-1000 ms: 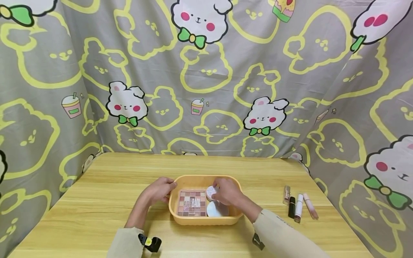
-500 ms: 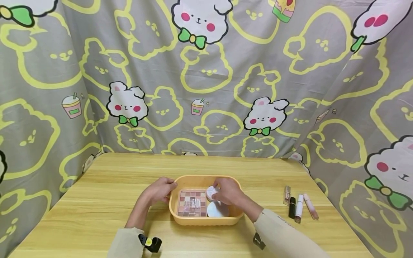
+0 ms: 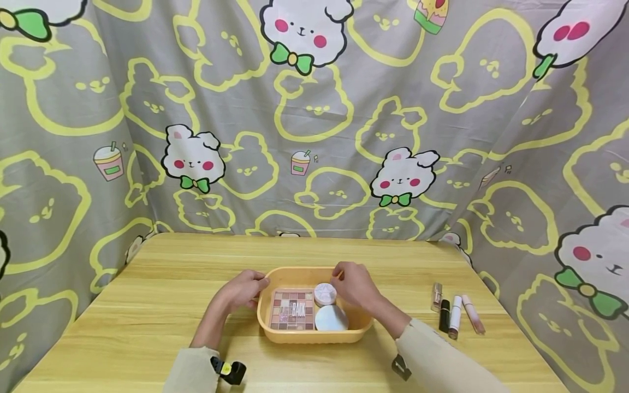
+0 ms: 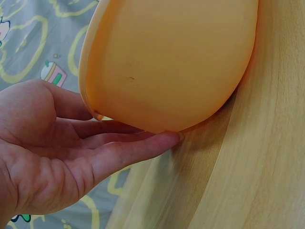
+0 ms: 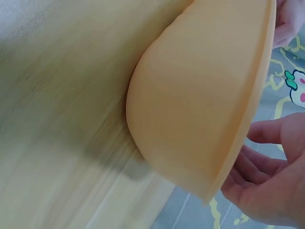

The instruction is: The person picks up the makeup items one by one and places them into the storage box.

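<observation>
A yellow-orange plastic basket [image 3: 314,337] stands on the table. My left hand [image 3: 241,288] holds its left end, fingers at the rim and along the outer wall, as the left wrist view shows too. Inside lie a square eyeshadow palette [image 3: 292,310], a small white round compact [image 3: 325,294] with an embossed lid, and a larger pale, shiny round case [image 3: 331,319]. My right hand [image 3: 357,285] is over the basket's back right corner, beside the small compact, its fingers loosely bent with nothing seen between them. In the right wrist view, the outer wall [image 5: 195,95] hides the contents.
To the right on the wooden table [image 3: 187,262] lie a clear lipstick tube [image 3: 437,296], a black tube [image 3: 444,316], a white tube [image 3: 455,316] and a pink one [image 3: 473,315]. A patterned grey curtain [image 3: 314,125] hangs behind the table and along both sides.
My right hand has let go of the small round compact and moved up and right to the basket's back right rim. The compact stays in place; my left hand has not moved.
</observation>
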`<state>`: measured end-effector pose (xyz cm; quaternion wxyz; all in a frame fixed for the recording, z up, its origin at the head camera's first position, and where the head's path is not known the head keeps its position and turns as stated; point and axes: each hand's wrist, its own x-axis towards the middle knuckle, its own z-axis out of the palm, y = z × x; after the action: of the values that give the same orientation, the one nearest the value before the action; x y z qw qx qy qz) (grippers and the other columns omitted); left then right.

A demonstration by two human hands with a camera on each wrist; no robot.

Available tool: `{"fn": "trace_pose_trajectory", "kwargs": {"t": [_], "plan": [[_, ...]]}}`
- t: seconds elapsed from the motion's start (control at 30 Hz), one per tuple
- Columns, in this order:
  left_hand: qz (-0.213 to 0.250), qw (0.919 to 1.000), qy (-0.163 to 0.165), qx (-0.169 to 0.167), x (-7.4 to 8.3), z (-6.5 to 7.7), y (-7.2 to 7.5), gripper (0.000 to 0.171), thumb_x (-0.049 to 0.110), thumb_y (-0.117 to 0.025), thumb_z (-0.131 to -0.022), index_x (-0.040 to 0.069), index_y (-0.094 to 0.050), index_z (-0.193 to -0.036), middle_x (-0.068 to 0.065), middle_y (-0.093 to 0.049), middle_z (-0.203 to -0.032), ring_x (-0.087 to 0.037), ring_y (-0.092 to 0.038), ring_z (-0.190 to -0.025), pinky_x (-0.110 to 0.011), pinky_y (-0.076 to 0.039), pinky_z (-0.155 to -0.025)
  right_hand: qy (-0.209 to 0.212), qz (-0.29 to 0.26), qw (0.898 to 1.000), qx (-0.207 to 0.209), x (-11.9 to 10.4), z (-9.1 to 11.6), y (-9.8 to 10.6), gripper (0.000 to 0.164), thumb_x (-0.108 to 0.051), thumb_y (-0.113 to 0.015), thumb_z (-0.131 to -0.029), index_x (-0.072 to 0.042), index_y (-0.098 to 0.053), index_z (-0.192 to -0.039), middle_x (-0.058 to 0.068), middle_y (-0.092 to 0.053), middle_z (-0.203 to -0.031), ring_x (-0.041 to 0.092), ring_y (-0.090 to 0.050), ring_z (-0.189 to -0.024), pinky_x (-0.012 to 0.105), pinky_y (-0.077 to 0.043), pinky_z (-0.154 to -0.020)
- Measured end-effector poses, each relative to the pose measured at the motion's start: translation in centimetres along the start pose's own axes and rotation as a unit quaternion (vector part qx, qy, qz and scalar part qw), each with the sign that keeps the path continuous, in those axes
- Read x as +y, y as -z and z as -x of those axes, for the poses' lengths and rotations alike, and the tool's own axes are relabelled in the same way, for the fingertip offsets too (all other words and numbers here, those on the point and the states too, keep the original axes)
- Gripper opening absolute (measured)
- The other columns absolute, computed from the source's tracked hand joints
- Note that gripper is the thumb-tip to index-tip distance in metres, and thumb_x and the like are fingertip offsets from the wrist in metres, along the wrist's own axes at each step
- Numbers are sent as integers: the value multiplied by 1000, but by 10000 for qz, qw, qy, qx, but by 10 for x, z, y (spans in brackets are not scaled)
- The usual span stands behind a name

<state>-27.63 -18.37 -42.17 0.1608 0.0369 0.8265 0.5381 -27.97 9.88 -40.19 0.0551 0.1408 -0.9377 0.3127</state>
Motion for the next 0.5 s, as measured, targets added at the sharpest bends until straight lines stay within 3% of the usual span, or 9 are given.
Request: {"fn": "trace_pose_trajectory", "kwargs": {"t": [0.2,0.5], "plan": [[-38,10000,35,38,1,1,0,44,15,-43,-107,-15,-52,-136,-21,-69,-115,-24,-68,-100,-41,-61,-76,109,-120,9985,530,4,-1,9,9,-5,-63,-91,-5,-70,-85,2,-65,-69,11,-55,-53,26,-46,-50],[-21,10000,39,33,1,1,0,44,16,-43,-107,-15,-51,-137,-21,-68,-116,-25,-67,-101,-41,-61,-76,-167,-120,9964,823,17,-2,23,9,-8,-63,-92,-6,-71,-90,1,-65,-69,11,-55,-53,27,-47,-51]]}}
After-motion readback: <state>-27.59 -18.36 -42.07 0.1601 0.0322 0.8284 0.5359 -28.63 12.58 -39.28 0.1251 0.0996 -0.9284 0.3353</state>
